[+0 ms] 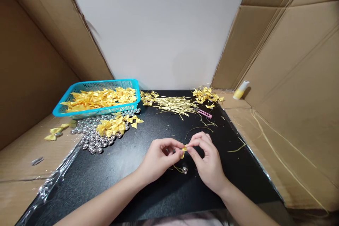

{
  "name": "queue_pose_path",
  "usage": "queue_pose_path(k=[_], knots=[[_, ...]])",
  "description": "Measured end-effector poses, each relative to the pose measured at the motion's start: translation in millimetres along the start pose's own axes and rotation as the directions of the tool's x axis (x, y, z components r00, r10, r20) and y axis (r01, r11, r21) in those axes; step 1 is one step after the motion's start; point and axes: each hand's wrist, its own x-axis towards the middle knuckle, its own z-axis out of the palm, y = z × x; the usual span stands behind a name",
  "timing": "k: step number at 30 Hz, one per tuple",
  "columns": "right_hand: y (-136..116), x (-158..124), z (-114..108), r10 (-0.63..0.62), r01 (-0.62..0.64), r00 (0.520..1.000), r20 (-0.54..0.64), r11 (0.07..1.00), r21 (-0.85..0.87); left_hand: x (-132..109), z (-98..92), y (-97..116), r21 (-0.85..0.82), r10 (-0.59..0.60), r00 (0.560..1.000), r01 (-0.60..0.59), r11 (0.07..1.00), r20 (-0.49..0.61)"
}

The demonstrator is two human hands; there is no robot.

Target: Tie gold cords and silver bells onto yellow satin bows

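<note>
Between my two hands, over the front middle of the black table, is a small yellow ribbon bow [183,153]. My left hand [163,154] pinches it with thumb and forefinger from the left. From the right, the thumb and forefinger of my right hand [206,155] close on the same bow, and fingertips hide much of it. Just below, a small silver bell [185,170] with a loop of yellow cord [178,168] lies near the fingers; whether the cord joins the bow is not clear. A dark thin cord [197,128] curves on the table beyond my right hand.
A blue basket [96,112] of yellow bows stands at the back left, with silver bells [92,141] and loose bows [112,126] before it. Gold ties [174,104], pink snips [204,113], finished-looking bows [206,95] and a thread spool [241,90] lie farther back. Cardboard walls [291,77] flank the table.
</note>
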Motion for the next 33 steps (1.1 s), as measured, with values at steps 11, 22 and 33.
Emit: queue_pose_path(k=[11, 22, 33], knots=[[6.8, 3.0, 3.6, 0.191, -0.219, 0.971, 0.142, 0.95, 0.224, 8.5, -7.2, -1.4, -0.215, -0.122, 0.99, 0.136, 0.967, 0.075], [3.3, 0.4, 5.7, 0.112, -0.134, 0.974, 0.199, 0.986, 0.104, 6.5, -3.0, -9.6, -0.087, -0.051, 0.993, 0.06, 0.994, 0.103], [8.5, 0.1, 8.9, 0.154, -0.197, 0.966, 0.208, 0.957, 0.211, 6.6, -6.7, -6.2, 0.147, 0.015, 0.993, -0.032, 0.989, 0.12]])
